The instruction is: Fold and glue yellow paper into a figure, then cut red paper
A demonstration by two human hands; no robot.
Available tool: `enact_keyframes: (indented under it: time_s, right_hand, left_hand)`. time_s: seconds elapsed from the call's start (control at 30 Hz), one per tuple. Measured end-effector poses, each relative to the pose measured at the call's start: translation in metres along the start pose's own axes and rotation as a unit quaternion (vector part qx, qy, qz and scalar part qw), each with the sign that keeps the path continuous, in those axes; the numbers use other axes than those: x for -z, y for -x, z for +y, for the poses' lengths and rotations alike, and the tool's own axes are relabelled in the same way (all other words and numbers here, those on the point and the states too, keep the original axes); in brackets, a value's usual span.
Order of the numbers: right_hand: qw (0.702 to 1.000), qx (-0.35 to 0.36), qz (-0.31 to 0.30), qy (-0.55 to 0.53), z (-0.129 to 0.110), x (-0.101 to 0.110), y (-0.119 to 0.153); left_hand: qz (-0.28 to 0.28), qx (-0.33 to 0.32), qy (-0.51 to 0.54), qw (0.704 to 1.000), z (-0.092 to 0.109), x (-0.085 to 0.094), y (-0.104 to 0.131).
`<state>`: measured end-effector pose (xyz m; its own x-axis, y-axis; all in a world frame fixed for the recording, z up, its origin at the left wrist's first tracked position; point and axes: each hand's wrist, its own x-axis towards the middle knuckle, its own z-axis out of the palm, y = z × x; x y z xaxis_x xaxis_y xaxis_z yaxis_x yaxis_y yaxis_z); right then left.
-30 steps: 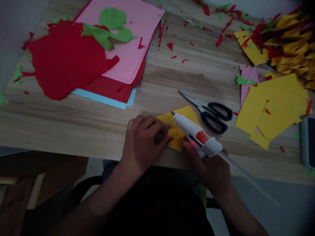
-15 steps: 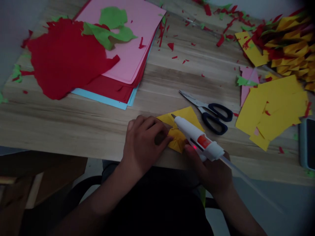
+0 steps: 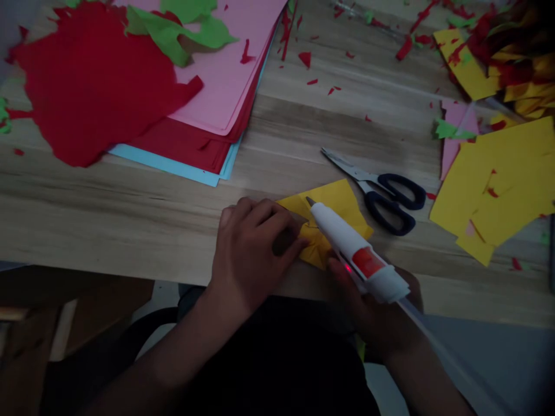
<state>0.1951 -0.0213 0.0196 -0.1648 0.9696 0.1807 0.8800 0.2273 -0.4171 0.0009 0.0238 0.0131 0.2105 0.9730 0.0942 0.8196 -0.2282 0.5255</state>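
Observation:
A folded yellow paper (image 3: 336, 199) lies near the table's front edge. My left hand (image 3: 254, 254) is curled at its left side, with thumb and fingertips pinching the fold. Above the paper's right part is a white glue gun (image 3: 347, 237) with an orange window, its tip pointing up and left and a clear glue stick trailing from its back. My right hand (image 3: 377, 306) is closed round the gun, partly hidden under it, with a fingertip beside the paper's lower edge. Dark-handled scissors (image 3: 375, 190) lie just behind and to the right.
A red crumpled sheet (image 3: 99, 86) and green scraps (image 3: 173, 37) lie over stacked pink paper (image 3: 217, 81) at the left. Yellow sheets (image 3: 503, 179) lie at the right, below a yellow and red paper bundle (image 3: 529, 75). Red bits are scattered on the wooden table (image 3: 130, 214).
The view has moved closer and shifted a little, so the things at the sides sit farther out. Both hands keep nearly the same pose at the yellow paper, with the glue gun still held.

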Motion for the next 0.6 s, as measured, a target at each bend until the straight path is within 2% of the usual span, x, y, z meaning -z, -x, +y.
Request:
enact_keyframes:
  time_s: [0.17,0.37,0.6]
  right_hand:
    - [1.000,-0.012,-0.003,-0.007,-0.0006,-0.0007,-0.0009]
    - [1.000,0.013,0.005,-0.009,0.0017,0.0014,-0.0038]
    - [1.000,0.000,-0.017,-0.007,0.0010,0.0026,-0.0055]
  left_hand:
    - [0.002,-0.003,0.005,1.000,-0.0001,0.0002,0.0009]
    - [0.007,-0.004,0.019,1.000,0.0000,0.0001,0.0013]
    - [-0.003,-0.002,0.025,1.000,-0.0001,0.0015,0.0003]
